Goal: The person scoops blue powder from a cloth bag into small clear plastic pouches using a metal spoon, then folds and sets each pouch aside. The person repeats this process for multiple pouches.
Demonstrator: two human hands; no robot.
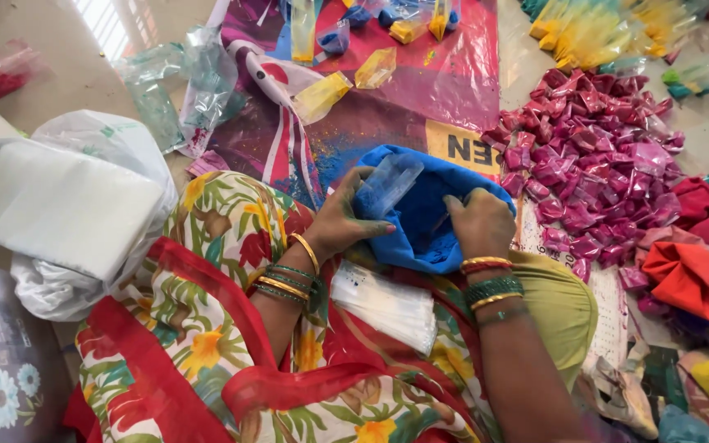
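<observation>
The right hand (pixel 482 223) hides its fingertips inside the blue powder bag (pixel 428 238); the yellow packets (pixel 592 33) are blurred, cut off by the top edge.

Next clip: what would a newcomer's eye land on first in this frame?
Most striking is the bag of vivid blue powder at centre, with the left hand holding a small clear packet at its mouth and the right hand gripping its edge. To the right lies a big heap of magenta-filled packets. A stack of empty clear packets rests on the person's lap, below the bag.
</observation>
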